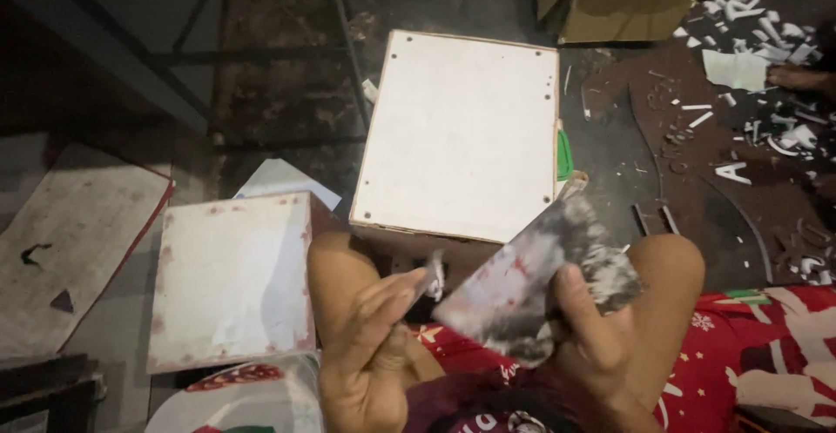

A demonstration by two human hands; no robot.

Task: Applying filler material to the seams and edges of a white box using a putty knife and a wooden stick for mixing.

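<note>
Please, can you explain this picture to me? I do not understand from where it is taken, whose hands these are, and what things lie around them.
There is one picture, from a camera worn on a person's head, looking down at their knees and hands. The right hand holds a flat grey-and-white smeared panel. The left hand pinches a small white scrap beside it. In front stands a white board on a box, and a second white board with reddish edges lies to the left. White scraps and a cardboard box lie at upper right.
</note>
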